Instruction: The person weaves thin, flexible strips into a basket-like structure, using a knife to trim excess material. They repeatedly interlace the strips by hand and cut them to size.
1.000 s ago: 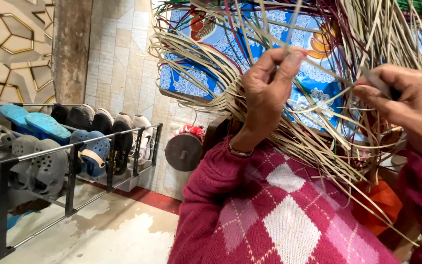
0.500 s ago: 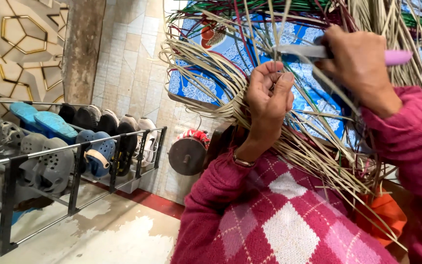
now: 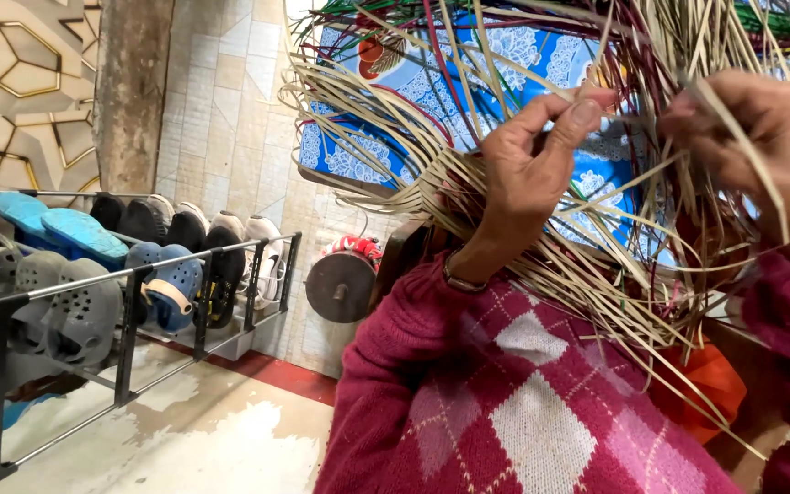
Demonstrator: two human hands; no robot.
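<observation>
The right hand no longer reaches across the work with the pink-handled tool it carried half a second ago; no tool shows in it, and it sits back at the right edge, its fingers closed around a few pale cane strips. So the tool pass looks finished, and both hands are back to handling strips directly.

The left hand holds its place in the middle of the tangle, as it did before. Its thumb is raised and pressed toward the forefinger, pinching a single strip near the top, while the other fingers curl loosely over the bundle below. It is barely open, just enough for the strip to pass through.

The cane strips fan out all around both hands, pale ones mixed with some red and green, bending down over the pink argyle sleeve. Behind them hangs a blue patterned cloth.

To the left, a metal shoe rack holds grey and blue clogs along the tiled wall, with a small round drum-like object just beside it.
</observation>
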